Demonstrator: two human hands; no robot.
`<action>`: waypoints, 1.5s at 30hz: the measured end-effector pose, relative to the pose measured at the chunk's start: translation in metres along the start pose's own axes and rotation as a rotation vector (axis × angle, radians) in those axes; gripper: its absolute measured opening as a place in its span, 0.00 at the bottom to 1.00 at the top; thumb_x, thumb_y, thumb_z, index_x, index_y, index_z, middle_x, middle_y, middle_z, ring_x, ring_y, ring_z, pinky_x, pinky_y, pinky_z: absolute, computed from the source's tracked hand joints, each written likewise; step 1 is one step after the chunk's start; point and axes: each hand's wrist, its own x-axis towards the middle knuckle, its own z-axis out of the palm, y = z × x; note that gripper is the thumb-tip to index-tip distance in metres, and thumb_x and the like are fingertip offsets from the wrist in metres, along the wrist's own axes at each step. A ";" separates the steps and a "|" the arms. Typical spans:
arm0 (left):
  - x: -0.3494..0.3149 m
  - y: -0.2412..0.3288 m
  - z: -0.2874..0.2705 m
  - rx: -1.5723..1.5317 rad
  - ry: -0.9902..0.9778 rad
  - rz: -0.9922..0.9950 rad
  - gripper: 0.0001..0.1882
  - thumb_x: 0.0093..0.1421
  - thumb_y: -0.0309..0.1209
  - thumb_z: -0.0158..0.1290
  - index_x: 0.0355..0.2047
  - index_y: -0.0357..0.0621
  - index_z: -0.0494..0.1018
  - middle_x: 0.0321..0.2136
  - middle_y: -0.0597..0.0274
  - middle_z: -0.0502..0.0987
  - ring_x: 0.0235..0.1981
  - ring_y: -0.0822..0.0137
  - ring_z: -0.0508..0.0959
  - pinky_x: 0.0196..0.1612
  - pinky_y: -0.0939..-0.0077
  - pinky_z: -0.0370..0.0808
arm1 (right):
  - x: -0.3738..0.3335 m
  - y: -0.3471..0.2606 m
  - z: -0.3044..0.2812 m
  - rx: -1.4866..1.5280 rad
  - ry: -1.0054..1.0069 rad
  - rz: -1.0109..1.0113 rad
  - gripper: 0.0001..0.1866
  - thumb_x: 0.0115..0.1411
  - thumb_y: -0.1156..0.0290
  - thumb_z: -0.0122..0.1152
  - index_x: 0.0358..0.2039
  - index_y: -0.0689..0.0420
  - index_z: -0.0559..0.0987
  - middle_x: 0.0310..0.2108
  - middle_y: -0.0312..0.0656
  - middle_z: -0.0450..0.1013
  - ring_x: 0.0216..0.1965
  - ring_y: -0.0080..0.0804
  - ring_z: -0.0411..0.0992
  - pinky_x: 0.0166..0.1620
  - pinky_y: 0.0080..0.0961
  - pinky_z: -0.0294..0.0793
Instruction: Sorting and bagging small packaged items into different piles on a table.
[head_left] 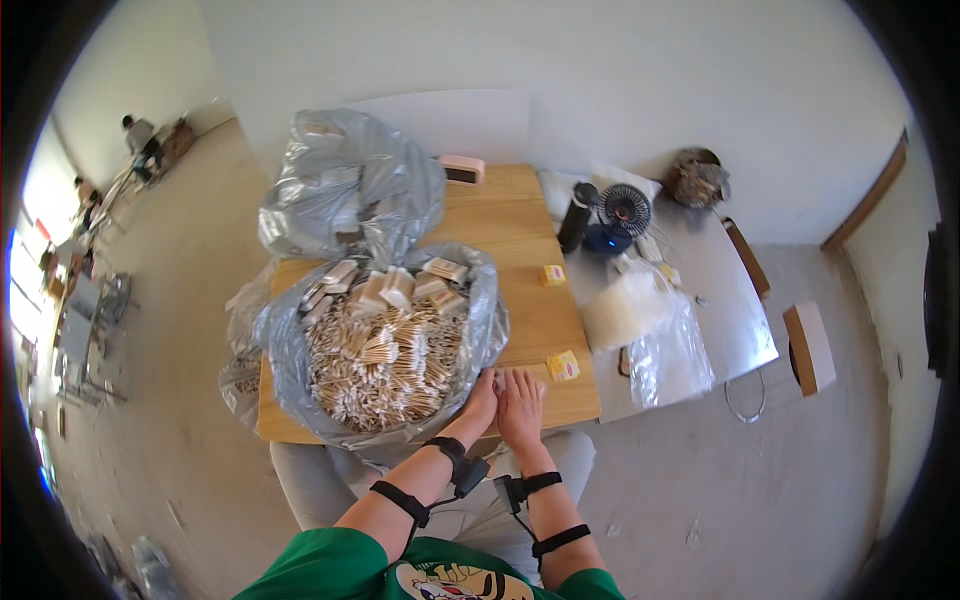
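Note:
My left hand (481,400) rests edge-on at the near side of the wooden table, beside an opened grey plastic bag (487,290). Its fingers are mostly hidden, and I cannot make out whether they hold anything. Right against it lies my right hand (520,408), palm down with fingers stretched out. A small pale bit shows between the two hands, too small to name. Loose cotton swabs (385,360) with wooden sticks fill the bag in a heap. Several wrapped packs of swabs (397,288) lie on top of the heap, toward its far side.
Behind stands a second grey bag (350,185), beside a pink box-shaped device (462,169). Two yellow packets (563,366) lie on the wooden table (500,215). The metal table (735,330) at right bears a black bottle (577,217), a fan (623,210) and clear plastic bags (665,355). People sit far left.

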 end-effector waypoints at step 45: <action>-0.038 -0.054 -0.265 0.876 0.354 0.453 0.24 0.52 0.42 0.50 0.50 0.56 0.66 0.61 0.63 0.51 0.63 0.50 0.44 0.60 0.37 0.36 | 0.072 -0.207 0.063 -0.298 -0.213 -0.380 0.25 0.56 0.60 0.50 0.56 0.47 0.65 0.58 0.41 0.57 0.62 0.42 0.47 0.61 0.52 0.40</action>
